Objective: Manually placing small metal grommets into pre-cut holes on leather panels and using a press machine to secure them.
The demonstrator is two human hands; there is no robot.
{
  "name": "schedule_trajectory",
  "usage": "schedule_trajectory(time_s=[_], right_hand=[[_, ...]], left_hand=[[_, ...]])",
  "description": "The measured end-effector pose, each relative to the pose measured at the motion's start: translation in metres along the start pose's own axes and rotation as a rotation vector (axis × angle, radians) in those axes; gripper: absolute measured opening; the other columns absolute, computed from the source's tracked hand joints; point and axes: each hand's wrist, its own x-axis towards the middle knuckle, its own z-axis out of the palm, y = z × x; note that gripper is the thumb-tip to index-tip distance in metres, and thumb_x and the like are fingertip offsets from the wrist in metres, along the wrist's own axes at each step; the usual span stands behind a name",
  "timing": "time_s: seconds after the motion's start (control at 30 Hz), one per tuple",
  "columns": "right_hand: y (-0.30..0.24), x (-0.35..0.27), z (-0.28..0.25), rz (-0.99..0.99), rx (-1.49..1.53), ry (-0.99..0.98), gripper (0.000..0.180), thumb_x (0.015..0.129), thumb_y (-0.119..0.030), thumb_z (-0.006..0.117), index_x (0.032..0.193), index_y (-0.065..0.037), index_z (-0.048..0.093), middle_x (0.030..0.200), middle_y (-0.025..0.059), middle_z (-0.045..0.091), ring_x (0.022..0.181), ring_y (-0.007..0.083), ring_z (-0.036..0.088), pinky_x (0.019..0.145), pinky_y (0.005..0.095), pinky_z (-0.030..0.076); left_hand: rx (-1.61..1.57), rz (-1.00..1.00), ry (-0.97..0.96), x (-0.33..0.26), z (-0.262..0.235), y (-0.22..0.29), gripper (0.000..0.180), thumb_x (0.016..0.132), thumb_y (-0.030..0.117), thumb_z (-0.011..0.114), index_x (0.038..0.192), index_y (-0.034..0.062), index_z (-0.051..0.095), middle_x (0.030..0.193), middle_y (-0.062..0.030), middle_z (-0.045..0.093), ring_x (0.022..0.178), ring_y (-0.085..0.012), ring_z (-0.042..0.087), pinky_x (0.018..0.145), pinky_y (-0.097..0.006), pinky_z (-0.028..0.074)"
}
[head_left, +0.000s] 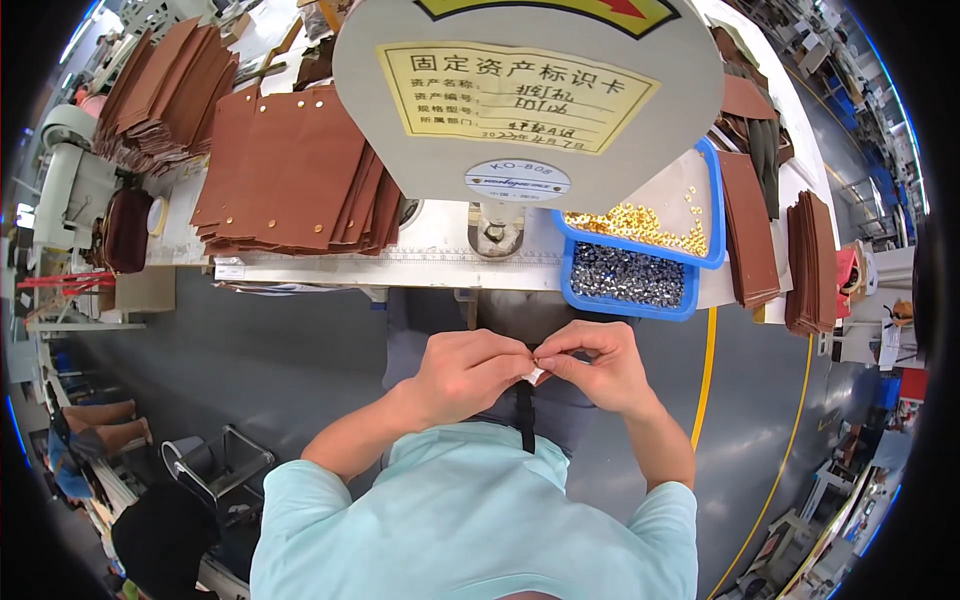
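Note:
My left hand (463, 377) and my right hand (600, 365) meet in front of my waist, below the table's front edge. Thumbs and fingertips of both are pinched together on a small white scrap (533, 377), perhaps paper or tissue. Most of it is hidden by the fingers. Straight ahead stands a pale grey press machine (430, 165) with a yellow label. Its lower working part (496, 232) shows above the table edge. To its right, a blue tray (714, 215) holds gold metal fasteners, and a blue tray (628, 307) in front holds dark silver ones.
Left of the machine lies a stack of brown leather-like panels (275, 165) with metal studs. More brown panels (165, 85) are piled farther left. Brown strips (752, 225) and another bundle (810, 262) lie at the right. A wheeled metal-framed chair (225, 460) stands behind on the left.

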Motion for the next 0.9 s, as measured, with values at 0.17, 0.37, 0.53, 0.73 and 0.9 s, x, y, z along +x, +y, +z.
schedule_trajectory(time_s=[0.17, 0.37, 0.53, 0.73, 0.9], right_hand=[[0.002, 0.001, 0.001, -0.004, -0.001, 0.013, 0.012, 0.089, 0.006, 0.07, 0.1, 0.003, 0.075, 0.094, 0.0119, 0.073, 0.083, 0.0189, 0.075, 0.075, 0.0286, 0.061], [0.0, 0.004, 0.001, 0.019, -0.045, 0.025, 0.014, 0.087, 0.006, 0.071, 0.098, 0.002, 0.077, 0.092, 0.0123, 0.074, 0.08, 0.0177, 0.074, 0.073, 0.0275, 0.06], [0.0, 0.006, 0.001, -0.082, -0.179, 0.038, 0.017, 0.081, 0.005, 0.072, 0.096, -0.001, 0.078, 0.088, 0.011, 0.075, 0.077, 0.0181, 0.073, 0.071, 0.0279, 0.059], [-0.009, 0.008, 0.004, -0.238, -0.374, 0.067, 0.024, 0.075, -0.001, 0.077, 0.098, -0.005, 0.079, 0.086, 0.009, 0.075, 0.076, 0.0194, 0.071, 0.071, 0.0291, 0.057], [0.003, 0.0, -0.002, -0.094, -0.109, 0.04, 0.026, 0.077, -0.002, 0.082, 0.102, 0.0, 0.077, 0.092, 0.0102, 0.076, 0.078, 0.0177, 0.071, 0.072, 0.0301, 0.057]], left_hand=[[-0.012, -0.029, -0.001, -0.002, 0.0, 0.0, 0.026, 0.068, 0.004, 0.084, 0.089, 0.0104, 0.073, 0.088, -0.0004, 0.072, 0.068, -0.0169, 0.069, 0.056, -0.029, 0.056], [-0.063, -0.05, -0.005, -0.002, -0.002, -0.001, 0.029, 0.065, -0.002, 0.083, 0.091, 0.0075, 0.073, 0.09, -0.0032, 0.074, 0.071, -0.0189, 0.07, 0.057, -0.03, 0.057], [-0.093, -0.114, -0.008, -0.002, -0.001, -0.003, 0.025, 0.069, 0.002, 0.084, 0.09, 0.0102, 0.073, 0.09, -0.0012, 0.073, 0.072, -0.0187, 0.071, 0.059, -0.03, 0.057], [-0.136, -0.157, 0.028, -0.001, -0.003, 0.0, 0.029, 0.067, -0.004, 0.082, 0.092, 0.0092, 0.074, 0.092, -0.0046, 0.074, 0.074, -0.0217, 0.071, 0.061, -0.031, 0.058], [-0.085, 0.018, 0.05, 0.002, -0.001, 0.002, 0.022, 0.071, 0.001, 0.081, 0.089, 0.0096, 0.073, 0.09, -0.0015, 0.073, 0.069, -0.018, 0.068, 0.056, -0.03, 0.056]])
